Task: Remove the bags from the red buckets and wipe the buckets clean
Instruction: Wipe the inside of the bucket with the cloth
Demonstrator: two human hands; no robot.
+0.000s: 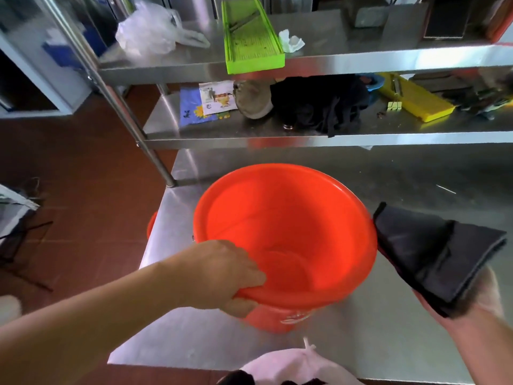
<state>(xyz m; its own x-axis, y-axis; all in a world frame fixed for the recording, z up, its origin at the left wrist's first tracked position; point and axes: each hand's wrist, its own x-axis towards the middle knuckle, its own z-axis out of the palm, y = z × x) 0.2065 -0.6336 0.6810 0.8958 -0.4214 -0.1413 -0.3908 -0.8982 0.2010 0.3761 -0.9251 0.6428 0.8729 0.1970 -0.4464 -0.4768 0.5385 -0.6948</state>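
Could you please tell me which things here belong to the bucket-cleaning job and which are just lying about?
For the job:
- red bucket, no bag in it, rim gripped by left hand
- dark cloth, held in right hand
- white bag at the table's near edge

Lying about:
- green slicer, clear bag on the top shelf
- yellow slicer, cap, leaflets on the lower shelf
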